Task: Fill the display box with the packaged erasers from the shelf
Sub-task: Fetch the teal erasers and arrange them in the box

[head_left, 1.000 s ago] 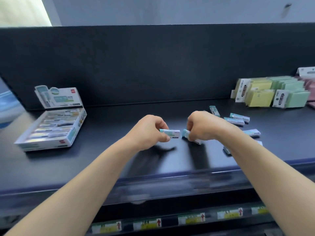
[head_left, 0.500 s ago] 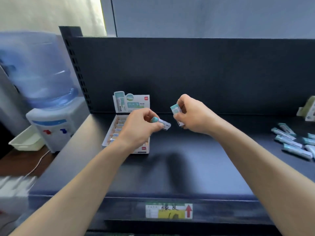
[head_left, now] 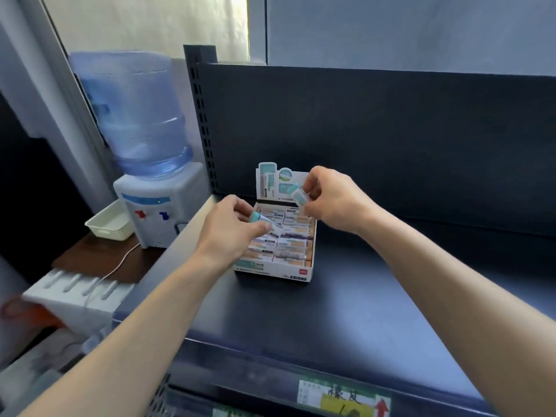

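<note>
An eraser is clamped in each grip, left hand and right hand; either could be wedged askew in the crowded display box.

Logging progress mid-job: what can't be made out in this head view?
Head view: display box left rows, hidden by left hand; free slots uncountable.
Head view: left-hand eraser and right-hand eraser, held by right hand; print blurred.
Head view: shelf right end, cut off by frame edge.
</note>
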Demonstrator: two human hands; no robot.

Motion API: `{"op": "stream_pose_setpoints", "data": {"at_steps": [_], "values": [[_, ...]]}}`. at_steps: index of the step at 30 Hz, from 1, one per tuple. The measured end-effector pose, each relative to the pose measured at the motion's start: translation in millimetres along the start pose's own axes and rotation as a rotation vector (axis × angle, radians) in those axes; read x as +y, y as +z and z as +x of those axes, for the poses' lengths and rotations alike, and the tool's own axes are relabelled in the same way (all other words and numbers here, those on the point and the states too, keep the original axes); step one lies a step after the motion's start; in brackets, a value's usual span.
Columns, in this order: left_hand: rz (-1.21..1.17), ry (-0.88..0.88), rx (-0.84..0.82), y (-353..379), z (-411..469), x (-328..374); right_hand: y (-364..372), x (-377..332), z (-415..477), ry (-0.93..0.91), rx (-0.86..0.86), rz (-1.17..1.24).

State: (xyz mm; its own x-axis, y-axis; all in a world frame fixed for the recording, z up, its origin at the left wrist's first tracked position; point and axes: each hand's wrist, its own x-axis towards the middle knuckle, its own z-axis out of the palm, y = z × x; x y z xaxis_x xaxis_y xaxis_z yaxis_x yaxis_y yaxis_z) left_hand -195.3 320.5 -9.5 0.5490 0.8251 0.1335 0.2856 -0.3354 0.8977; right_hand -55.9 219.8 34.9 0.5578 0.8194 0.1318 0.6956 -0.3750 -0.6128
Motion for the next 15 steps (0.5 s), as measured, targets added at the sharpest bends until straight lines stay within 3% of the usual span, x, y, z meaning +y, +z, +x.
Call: {"op": "stream_pose_setpoints", "data": {"at_steps": [15], "values": [[-0.006,-0.061,0.069,4,13,4,6,4,31,-0.113,-0.102,-0.023]]}}
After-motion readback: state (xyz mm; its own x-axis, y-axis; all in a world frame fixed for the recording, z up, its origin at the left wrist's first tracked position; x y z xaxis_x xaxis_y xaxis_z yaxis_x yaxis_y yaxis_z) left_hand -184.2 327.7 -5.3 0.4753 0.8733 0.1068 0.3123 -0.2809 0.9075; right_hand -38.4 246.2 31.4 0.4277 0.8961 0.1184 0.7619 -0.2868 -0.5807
